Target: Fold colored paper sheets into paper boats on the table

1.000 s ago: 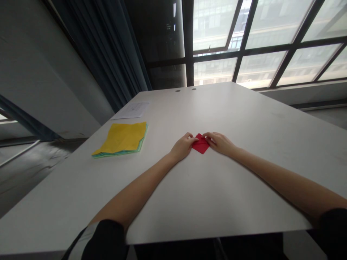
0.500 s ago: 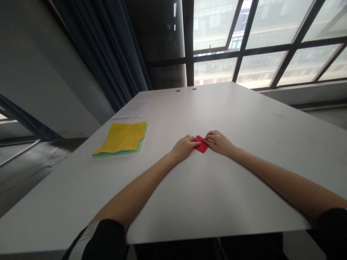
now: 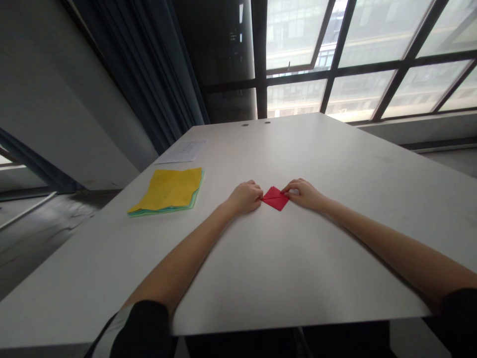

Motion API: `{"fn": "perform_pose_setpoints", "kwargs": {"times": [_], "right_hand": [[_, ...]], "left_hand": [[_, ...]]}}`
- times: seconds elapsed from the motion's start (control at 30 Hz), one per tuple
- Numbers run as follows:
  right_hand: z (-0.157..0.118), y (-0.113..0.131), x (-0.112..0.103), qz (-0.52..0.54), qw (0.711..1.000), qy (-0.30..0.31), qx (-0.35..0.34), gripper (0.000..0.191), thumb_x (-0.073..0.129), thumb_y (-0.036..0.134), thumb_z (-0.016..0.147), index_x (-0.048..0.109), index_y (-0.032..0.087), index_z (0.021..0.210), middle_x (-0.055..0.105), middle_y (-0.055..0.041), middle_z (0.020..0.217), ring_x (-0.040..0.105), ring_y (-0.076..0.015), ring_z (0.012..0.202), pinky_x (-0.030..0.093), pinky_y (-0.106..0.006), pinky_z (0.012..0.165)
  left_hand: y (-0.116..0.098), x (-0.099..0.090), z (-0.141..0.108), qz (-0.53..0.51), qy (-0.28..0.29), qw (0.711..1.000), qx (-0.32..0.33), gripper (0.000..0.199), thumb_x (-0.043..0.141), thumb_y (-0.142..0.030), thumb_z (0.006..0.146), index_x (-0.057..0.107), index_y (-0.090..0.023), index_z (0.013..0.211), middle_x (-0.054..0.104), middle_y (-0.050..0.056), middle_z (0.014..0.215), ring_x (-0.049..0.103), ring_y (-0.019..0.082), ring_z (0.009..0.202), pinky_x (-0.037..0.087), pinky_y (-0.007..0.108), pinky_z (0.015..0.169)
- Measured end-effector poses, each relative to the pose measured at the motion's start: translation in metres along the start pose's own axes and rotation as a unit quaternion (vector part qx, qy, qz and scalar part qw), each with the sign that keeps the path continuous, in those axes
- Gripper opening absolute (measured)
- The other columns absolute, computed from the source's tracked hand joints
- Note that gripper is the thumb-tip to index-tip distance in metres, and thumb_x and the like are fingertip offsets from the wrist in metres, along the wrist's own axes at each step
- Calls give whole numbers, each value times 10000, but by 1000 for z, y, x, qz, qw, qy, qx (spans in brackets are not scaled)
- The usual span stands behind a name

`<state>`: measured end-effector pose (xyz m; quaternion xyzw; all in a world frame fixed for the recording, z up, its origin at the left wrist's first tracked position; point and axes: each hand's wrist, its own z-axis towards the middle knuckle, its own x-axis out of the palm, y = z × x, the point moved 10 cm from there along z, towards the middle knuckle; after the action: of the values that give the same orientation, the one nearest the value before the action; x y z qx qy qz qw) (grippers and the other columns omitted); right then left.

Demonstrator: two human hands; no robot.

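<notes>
A small folded red paper [image 3: 276, 200], diamond-shaped with a crease line across its middle, lies flat on the white table [image 3: 283, 268]. My left hand [image 3: 246, 196] is closed at the paper's left corner, its fingers curled and pinching that corner. At the upper right edge of the paper, my right hand [image 3: 302, 193] has thumb and index finger closed on the right corner.
Left on the table is a stack of coloured sheets [image 3: 171, 190], yellow on top with green and blue beneath. Behind it lies a white printed sheet [image 3: 181, 151]. A blue curtain and windows stand beyond the table.
My left hand has slid a little to the left, from over the paper to its left corner, so more red paper shows. My right hand has shifted very slightly.
</notes>
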<state>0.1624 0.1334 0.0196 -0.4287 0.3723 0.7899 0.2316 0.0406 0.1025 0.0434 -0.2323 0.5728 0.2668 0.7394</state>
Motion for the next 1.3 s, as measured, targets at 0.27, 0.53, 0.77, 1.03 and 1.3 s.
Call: {"fn": "perform_pose_setpoints", "kwargs": {"times": [0.27, 0.53, 0.77, 1.03, 1.3], "right_hand": [[-1, 1, 0, -6, 1000, -8, -8, 196, 522, 236, 780, 686, 238, 887, 671, -51, 885, 581, -201, 853, 438, -361, 804], [-2, 4, -2, 6, 1000, -18, -14, 203, 512, 219, 772, 684, 224, 878, 667, -57, 886, 579, -205, 852, 443, -373, 810], [-6, 26, -13, 102, 992, -34, -62, 446, 403, 37, 649, 631, 201, 997, 653, -51, 987, 585, -181, 925, 455, -333, 834], [-6, 10, -22, 208, 972, -106, 26, 230, 515, 281, 779, 601, 179, 967, 689, -50, 857, 620, -178, 762, 479, -318, 711], [-4, 2, -10, 114, 989, -60, 69, 170, 551, 253, 732, 629, 196, 872, 665, -9, 742, 575, -161, 697, 434, -294, 654]], "left_hand": [[10, -4, -2, -108, -23, 991, -78, 496, 533, -119, 618, 510, -215, 1104, 651, 20, 853, 552, 201, 891, 453, 315, 787], [4, -4, -1, -112, -66, 991, -37, 263, 522, -132, 716, 605, -192, 958, 641, 38, 890, 542, 180, 885, 439, 317, 830], [16, -19, -5, -102, -156, 979, -85, 149, 499, -218, 815, 638, -169, 837, 647, 60, 856, 556, 176, 860, 445, 328, 808], [48, -3, -6, -384, -190, 878, -212, 162, 590, -277, 733, 615, -142, 818, 665, 28, 716, 598, 123, 646, 446, 233, 595], [47, 18, -6, -370, -120, 890, -236, 161, 600, -258, 698, 627, -142, 807, 637, 8, 668, 559, 113, 600, 422, 230, 579]]}}
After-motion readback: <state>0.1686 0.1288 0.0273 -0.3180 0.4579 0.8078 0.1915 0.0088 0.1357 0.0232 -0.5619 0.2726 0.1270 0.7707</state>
